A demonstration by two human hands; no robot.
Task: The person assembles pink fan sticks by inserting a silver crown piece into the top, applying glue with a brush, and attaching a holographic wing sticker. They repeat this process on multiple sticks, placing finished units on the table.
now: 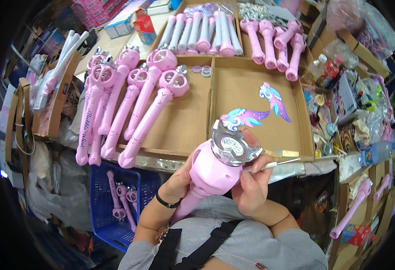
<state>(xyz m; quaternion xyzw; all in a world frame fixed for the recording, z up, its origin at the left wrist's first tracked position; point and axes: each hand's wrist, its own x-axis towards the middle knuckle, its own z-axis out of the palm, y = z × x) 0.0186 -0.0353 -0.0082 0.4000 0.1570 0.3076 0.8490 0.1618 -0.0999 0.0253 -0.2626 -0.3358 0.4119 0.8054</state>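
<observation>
A pink toy wand [210,173] is tilted in front of my chest, its round head upward and its handle running down toward my left forearm. A shiny silver crown piece [234,146] sits on top of the head. My left hand [179,179] is wrapped round the wand just below the head. Close against the head's right side, my right hand [254,184] pinches a thin white stick [270,165] with a slender end pointing right. Beyond the crown, two blue and purple wing pieces [276,102] lie in a cardboard tray [233,78].
Several pink wands [136,105] with silver tops rest across the tray's left part. Grey-and-pink wand parts [202,33] and pink handles [267,42] lie behind. A blue basket [105,216] with wands stands lower left. Cluttered boxes and a plastic bottle [376,153] line the right.
</observation>
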